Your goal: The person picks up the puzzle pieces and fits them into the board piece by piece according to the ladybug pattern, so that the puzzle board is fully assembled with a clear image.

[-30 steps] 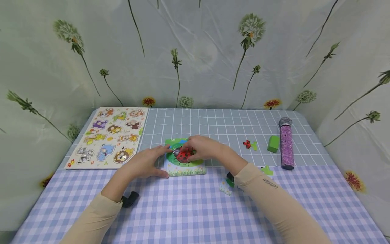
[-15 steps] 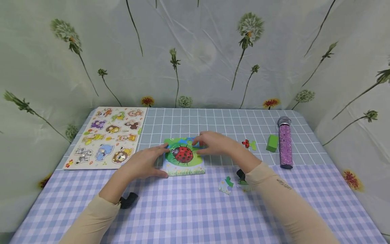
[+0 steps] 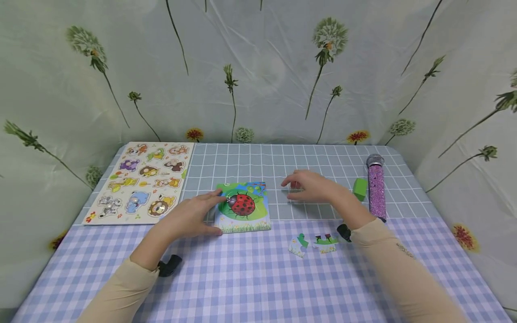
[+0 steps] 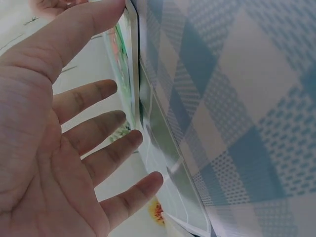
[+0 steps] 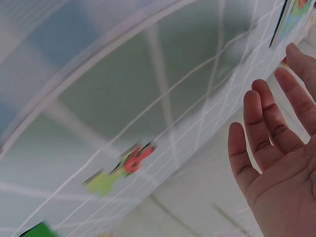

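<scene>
A ladybug picture puzzle [image 3: 242,204] lies flat in the middle of the head view. My left hand [image 3: 194,214] touches its left edge with fingers spread; the left wrist view shows the thumb at the edge and the palm bare. To the right of the puzzle hovers my right hand [image 3: 313,186], fingers loosely bent, nothing in its grasp. Below it in the right wrist view lies a red and green puzzle piece [image 5: 131,165], which the hand hides in the head view. Two more loose pieces, one with green leaf print [image 3: 297,246] and one with dark legs [image 3: 325,243], lie on the checked cloth.
At the left lies a large animal puzzle board [image 3: 139,184]. A green block [image 3: 360,189] and a purple glittery microphone [image 3: 377,188] stand at the right, near my right forearm. Behind the table hangs a flower-printed curtain [image 3: 274,89].
My right hand has left the ladybug puzzle and moved right across the grey grid. The loose piece with dark legs has come into full view. My left hand has stayed at the puzzle's edge.
</scene>
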A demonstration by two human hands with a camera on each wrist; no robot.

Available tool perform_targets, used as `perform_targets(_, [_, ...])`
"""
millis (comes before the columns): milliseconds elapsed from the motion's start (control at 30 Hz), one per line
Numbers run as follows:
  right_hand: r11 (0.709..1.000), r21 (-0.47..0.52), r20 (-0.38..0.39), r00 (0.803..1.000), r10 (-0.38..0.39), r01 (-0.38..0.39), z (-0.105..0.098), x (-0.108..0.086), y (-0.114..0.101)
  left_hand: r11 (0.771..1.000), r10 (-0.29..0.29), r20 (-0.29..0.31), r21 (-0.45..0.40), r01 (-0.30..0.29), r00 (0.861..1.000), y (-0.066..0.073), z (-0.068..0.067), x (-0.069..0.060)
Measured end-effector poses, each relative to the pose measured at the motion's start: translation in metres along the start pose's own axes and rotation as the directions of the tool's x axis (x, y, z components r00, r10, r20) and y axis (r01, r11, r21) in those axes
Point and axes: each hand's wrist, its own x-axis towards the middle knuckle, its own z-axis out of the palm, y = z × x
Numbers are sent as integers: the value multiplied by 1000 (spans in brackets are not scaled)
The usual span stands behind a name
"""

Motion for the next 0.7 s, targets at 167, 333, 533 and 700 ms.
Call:
perform_targets(167, [999, 17, -24, 999, 32, -32, -4, -17, 20, 999, 37, -11, 8, -36, 999, 2, 0, 1])
perform_targets(333, [997, 34, -41, 997, 71, -70, -11, -35, 36, 997, 76, 0, -10, -76, 997, 3, 2, 3])
perform_targets(533, [989, 3, -39, 988, 146, -146, -16, -53, 52, 994, 109, 36, -13, -109, 993, 6, 6, 5])
perform_targets(700, [984, 6, -32, 983, 180, -180, -18, -64, 64, 992, 121, 44, 12, -122, 992, 7, 9, 8])
